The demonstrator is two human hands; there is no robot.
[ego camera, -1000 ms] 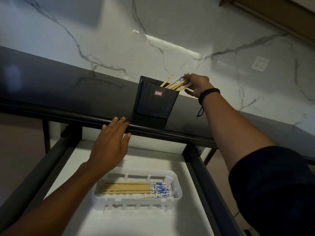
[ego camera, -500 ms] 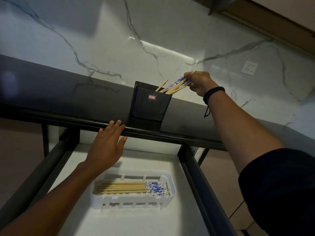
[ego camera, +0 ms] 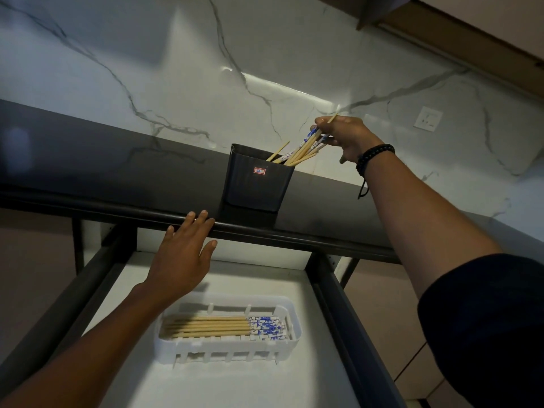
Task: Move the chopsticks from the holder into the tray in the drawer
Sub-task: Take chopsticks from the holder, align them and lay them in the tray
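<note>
A dark square holder (ego camera: 256, 184) with a small red label stands on the black countertop. Several wooden chopsticks (ego camera: 303, 150) with blue-and-white ends lean out of it to the right. My right hand (ego camera: 346, 136) is closed around their upper ends, just above and right of the holder's rim, with their lower ends still inside. One thin chopstick leans alone at the holder's middle. A white slotted tray (ego camera: 290, 331) lies in the open drawer and holds several chopsticks (ego camera: 223, 328) laid flat. My left hand (ego camera: 182, 257) hovers flat above the drawer, fingertips on the counter's front edge.
The open drawer (ego camera: 338, 319) has dark side rails and a white floor. The black countertop (ego camera: 117, 166) runs along a marble wall with a socket (ego camera: 427, 118) at the right. A cupboard's underside hangs at the top right.
My right hand has lifted up and to the right, drawing the gripped chopsticks further out of the holder. The left hand stays at the counter edge.
</note>
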